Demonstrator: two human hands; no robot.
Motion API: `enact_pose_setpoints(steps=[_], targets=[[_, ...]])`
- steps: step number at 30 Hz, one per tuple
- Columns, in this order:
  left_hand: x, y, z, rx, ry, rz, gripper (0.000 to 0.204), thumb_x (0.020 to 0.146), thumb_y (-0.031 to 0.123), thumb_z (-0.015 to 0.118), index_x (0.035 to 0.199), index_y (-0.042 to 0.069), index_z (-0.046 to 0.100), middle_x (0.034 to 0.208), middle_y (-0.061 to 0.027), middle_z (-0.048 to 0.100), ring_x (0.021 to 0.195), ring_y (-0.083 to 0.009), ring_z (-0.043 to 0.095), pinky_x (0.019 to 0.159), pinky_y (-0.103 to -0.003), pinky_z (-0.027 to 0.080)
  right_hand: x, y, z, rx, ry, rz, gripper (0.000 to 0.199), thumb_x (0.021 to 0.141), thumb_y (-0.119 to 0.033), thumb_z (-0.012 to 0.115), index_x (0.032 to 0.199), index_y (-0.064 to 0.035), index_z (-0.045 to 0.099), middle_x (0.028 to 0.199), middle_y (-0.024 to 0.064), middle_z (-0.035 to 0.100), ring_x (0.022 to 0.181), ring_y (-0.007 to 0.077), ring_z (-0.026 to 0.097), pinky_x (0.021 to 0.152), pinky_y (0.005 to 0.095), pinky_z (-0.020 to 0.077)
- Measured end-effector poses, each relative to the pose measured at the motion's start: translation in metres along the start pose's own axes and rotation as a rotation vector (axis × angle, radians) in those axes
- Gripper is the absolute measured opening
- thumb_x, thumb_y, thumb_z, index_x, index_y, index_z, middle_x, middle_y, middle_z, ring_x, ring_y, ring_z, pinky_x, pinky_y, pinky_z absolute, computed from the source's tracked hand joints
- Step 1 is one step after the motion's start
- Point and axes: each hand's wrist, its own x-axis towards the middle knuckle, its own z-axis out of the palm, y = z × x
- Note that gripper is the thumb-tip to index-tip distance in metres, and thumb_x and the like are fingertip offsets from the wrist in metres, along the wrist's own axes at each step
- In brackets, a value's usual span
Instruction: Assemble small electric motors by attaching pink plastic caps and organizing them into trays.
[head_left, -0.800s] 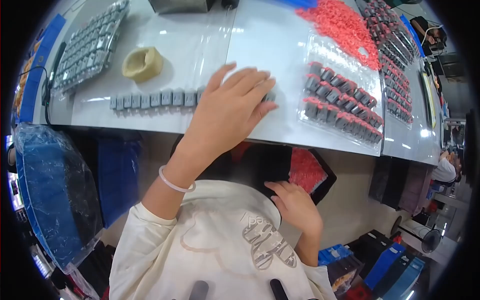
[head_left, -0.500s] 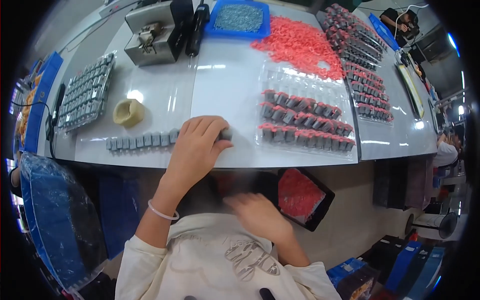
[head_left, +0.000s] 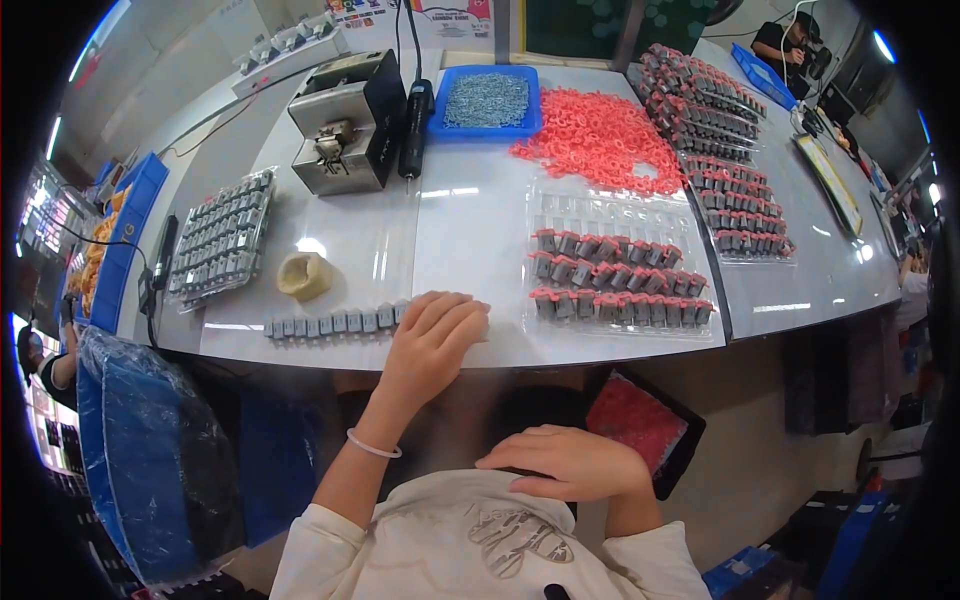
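My left hand [head_left: 436, 335] rests at the front of the white table, at the right end of a row of small grey blocks [head_left: 340, 322]. Its fingers curl round a small grey block that is nearly all hidden beneath them. Below the table edge, in front of my shirt, my right hand [head_left: 572, 460] lies with stretched fingers and nothing visible in it. To the right of the left hand stands a clear tray [head_left: 545, 208] with rows of grey blocks that carry pink-red pieces.
Behind the row are a beige tape roll [head_left: 304, 276] and a tray of grey blocks [head_left: 222, 240]. A metal fixture [head_left: 347, 120], black electric screwdriver [head_left: 416, 130], blue tray of screws [head_left: 487, 102] and pink-red pile [head_left: 600, 135] stand farther back. More filled trays [head_left: 740, 205] lie right.
The view has tilted up and shifted. My left hand stays by the row's right end, its block now more covered. My right hand, blurred before, now lies flatter over my lap.
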Motion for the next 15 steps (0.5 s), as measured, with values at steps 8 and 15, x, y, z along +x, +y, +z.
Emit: enact_pose_setpoints(steps=[8, 15], targets=[[-0.008, -0.003, -0.006, -0.18, 0.057, 0.022, 0.025, 0.068, -0.002, 0.063, 0.09, 0.003, 0.051, 0.099, -0.0093, 0.062, 0.088, -0.0259, 0.061, 0.071, -0.033, 0.051, -0.008, -0.056, -0.123, -0.19, 0.186, 0.151, 0.031, 0.081, -0.013, 0.06, 0.109, -0.0019, 0.058, 0.105, 0.0102, 0.06, 0.098, 0.0217, 0.057, 0.083, 0.0314, 0.043], [-0.01, -0.014, -0.011, -0.403, 0.14, -0.08, 0.022, 0.07, -0.004, 0.061, 0.089, 0.001, 0.052, 0.096, -0.0132, 0.063, 0.083, -0.0283, 0.063, 0.067, -0.033, 0.053, 0.035, 0.08, -0.277, -0.539, 0.79, 0.579, 0.021, 0.085, -0.016, 0.055, 0.095, 0.0015, 0.062, 0.077, 0.0028, 0.06, 0.068, 0.0087, 0.052, 0.064, 0.0246, 0.0441]])
